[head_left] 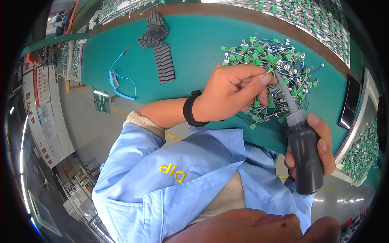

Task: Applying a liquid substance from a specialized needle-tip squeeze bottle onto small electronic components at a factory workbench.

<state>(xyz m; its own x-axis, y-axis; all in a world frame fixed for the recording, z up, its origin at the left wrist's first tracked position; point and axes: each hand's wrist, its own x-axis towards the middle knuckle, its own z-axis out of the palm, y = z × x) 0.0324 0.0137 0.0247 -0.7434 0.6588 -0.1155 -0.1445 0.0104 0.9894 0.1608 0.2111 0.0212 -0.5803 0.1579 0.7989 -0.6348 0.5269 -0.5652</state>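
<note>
My left hand (235, 87), with a black band at its wrist, is closed in a pinch on a short wire lead (269, 70) with a green connector at its end. A dark squeeze bottle (306, 158) is wrapped in the fingers of my right hand (324, 141). Its long grey nozzle (288, 94) points up and left, the tip right by the green connector; whether they touch I cannot tell. Behind and beneath my hands spreads a tangled pile of wire leads (300, 60) with green and white connectors.
On the green tabletop (194, 44) lie a striped grey cloth (164, 60) and a blue wrist strap (134, 87). A black phone (350, 101) rests at the right edge. Trays of more leads stand at the back (312, 24) and right (360, 156).
</note>
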